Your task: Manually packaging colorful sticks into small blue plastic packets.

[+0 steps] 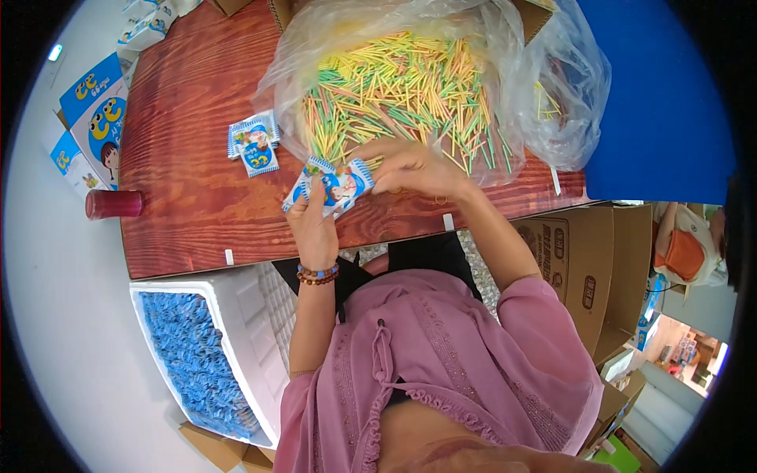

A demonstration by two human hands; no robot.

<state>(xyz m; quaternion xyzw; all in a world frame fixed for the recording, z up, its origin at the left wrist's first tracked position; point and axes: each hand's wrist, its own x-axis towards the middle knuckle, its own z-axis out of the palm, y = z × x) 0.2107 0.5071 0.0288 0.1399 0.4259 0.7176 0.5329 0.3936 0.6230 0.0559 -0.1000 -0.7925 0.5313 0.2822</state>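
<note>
Small blue-and-white printed packets (341,189) are gripped in my left hand (314,229), thumb on top. Beside them, my right hand (414,168) is curled with its fingertips at the packets' right end. A few thin yellow sticks (374,162) show at those fingertips, apparently pinched there. Just beyond lies a heap of thin yellow, green and pink sticks (402,94) on a clear plastic bag (280,87) spread over the table. Left of the bag, several more packets (256,142) rest on the wood in a loose pile.
A reddish wooden table (185,177) fills the middle. At its left edge is a red cup (114,204). A white foam box (272,347) of blue packets stands lower left. Cardboard boxes (611,276) stand right. Another plastic bag (564,94) holds a few sticks, near a blue surface (658,102).
</note>
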